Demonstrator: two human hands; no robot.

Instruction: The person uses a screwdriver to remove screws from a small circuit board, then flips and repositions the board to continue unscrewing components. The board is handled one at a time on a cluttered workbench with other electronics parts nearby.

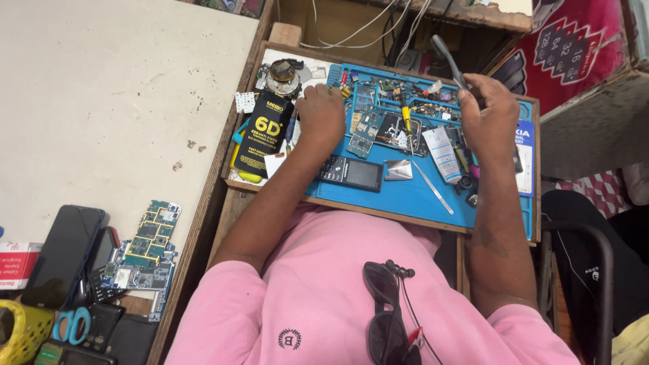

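My left hand [322, 115] rests knuckles-up at the left end of the blue work mat [405, 192], its fingertips among small parts; what it holds is hidden. My right hand [488, 111] is closed around a grey handled tool [446, 57] whose handle sticks up and back. A black keypad phone [351, 172] lies on the mat just in front of the left hand. A green circuit board [366, 132] and a yellow-handled screwdriver [406, 118] lie between the hands.
A black and yellow flat package [263, 135] lies left of the mat. Metal tweezers [433, 189] and a white tube [443, 154] rest on the mat. On the pale counter at left lie phones [64, 253], circuit boards [145, 253] and blue scissors [71, 324]. Sunglasses [385, 311] hang on my pink shirt.
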